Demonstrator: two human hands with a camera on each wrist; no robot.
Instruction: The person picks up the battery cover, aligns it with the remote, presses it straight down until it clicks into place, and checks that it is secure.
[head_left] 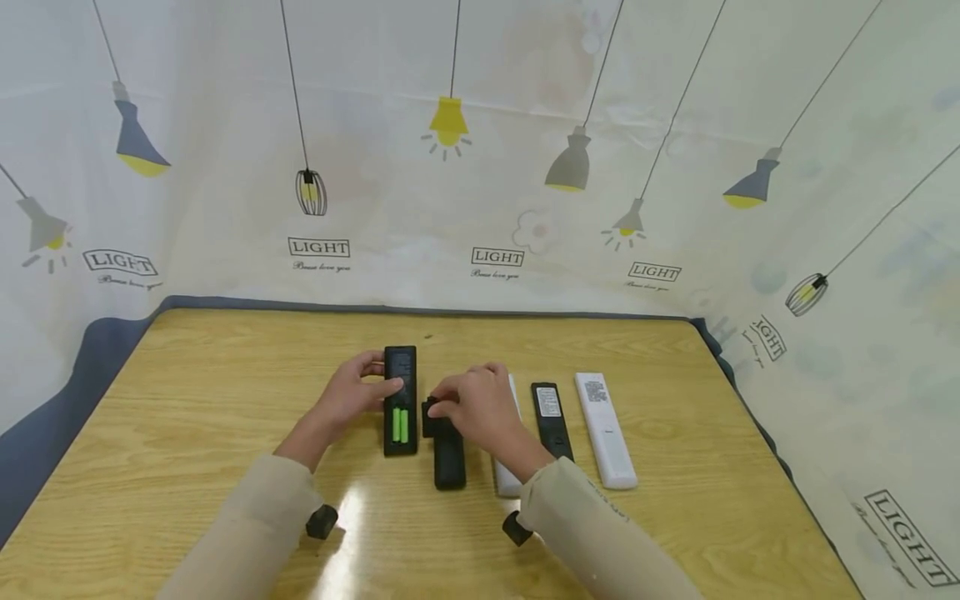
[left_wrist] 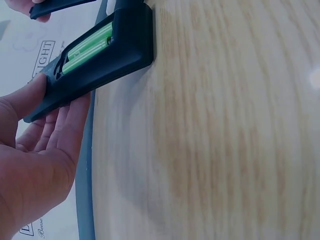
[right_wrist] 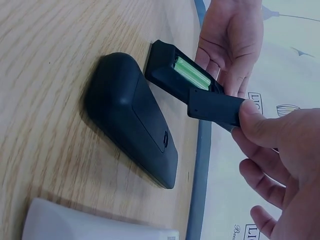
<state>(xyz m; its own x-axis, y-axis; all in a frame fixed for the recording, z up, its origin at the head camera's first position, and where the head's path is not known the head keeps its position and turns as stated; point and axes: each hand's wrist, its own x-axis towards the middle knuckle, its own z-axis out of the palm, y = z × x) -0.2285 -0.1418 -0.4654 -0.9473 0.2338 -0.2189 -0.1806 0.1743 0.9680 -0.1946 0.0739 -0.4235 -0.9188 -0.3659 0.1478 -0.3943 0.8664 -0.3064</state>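
My left hand (head_left: 351,392) grips a black remote control (head_left: 400,367) by its far end, thumb on top and fingers beneath. Its back faces up, and two green batteries (left_wrist: 89,49) lie side by side in the uncovered compartment. In the left wrist view the held end is tilted up while the near end sits at the table. Between thumb and fingers, my right hand (head_left: 483,408) pinches a flat black battery cover (right_wrist: 215,106), just right of that remote. Below the cover lies a second black remote control (right_wrist: 131,112), its own compartment covered.
Partly behind my right arm lies a white remote control (head_left: 507,477). Farther right are a black remote control (head_left: 552,421) with a white label and another white remote control (head_left: 606,433). A printed curtain (head_left: 390,208) hangs beyond the wooden table (head_left: 225,358).
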